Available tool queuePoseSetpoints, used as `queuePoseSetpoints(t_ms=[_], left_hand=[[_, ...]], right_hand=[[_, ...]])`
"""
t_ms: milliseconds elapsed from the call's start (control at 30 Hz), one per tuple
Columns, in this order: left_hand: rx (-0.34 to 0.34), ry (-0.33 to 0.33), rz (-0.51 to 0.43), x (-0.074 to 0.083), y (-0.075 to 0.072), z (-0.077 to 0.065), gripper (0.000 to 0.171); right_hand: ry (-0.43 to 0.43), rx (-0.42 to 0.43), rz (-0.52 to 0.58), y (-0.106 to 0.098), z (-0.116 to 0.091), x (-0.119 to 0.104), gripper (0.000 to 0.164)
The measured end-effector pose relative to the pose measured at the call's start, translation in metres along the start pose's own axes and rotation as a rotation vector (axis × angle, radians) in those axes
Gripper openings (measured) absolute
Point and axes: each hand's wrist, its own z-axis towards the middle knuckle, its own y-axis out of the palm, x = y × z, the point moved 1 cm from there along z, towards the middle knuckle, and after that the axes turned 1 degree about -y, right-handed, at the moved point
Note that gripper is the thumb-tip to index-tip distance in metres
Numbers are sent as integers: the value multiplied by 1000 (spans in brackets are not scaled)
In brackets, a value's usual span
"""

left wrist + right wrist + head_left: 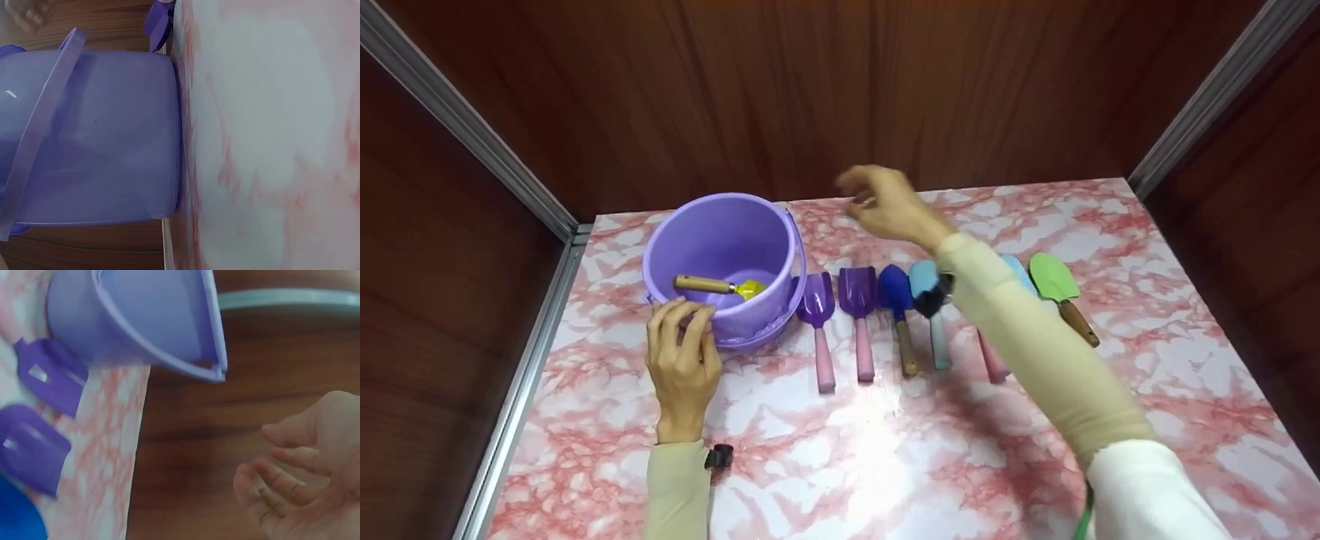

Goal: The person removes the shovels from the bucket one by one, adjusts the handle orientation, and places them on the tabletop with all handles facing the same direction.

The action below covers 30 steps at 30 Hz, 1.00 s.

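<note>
A purple bucket point(750, 315) stands upright at the left of the table, its handle hanging down on the right side. Inside it lies a small yellow shovel with a wooden handle point(703, 284). My left hand point(684, 367) grips the near-left part of the bucket's rim with bent fingers. Raised over the table's back, to the right of the bucket, is my right hand point(889, 204), blurred; in the right wrist view the same hand point(304, 478) has loosely bent fingers and holds nothing. The left wrist view shows the bucket's side wall point(118, 140) and its handle point(42, 124).
Right of the bucket lies a row of toy shovels: two purple ones point(858, 289) with pink handles, a dark blue one point(894, 286), a light blue one point(937, 341), another partly behind the right sleeve, and a green one point(1054, 277). Wood-grain walls enclose the marbled table point(810, 480).
</note>
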Motion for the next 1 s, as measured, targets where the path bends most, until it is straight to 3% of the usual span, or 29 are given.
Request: queuePoseSetpoints(t_ms=[333,533,667,800,1000], left_hand=[[-16,14,17,1,-5,2,19],[-17,19,27,1,-7,4,18],[-16,28,33,-1,-8,3,21],[-15,47,45,-1,-6,1,24],[-27,45,42,1,-2,3,23]], right_hand=[[-143,-169,-28,50,37,-58,42],[-202,-257,-64,80,44,-77,44],[-234,-348,-147,100,46,-85,48],[-214,-411,-222,119,47,-87,51],[-141,-430,-307,145,49,-84,55]])
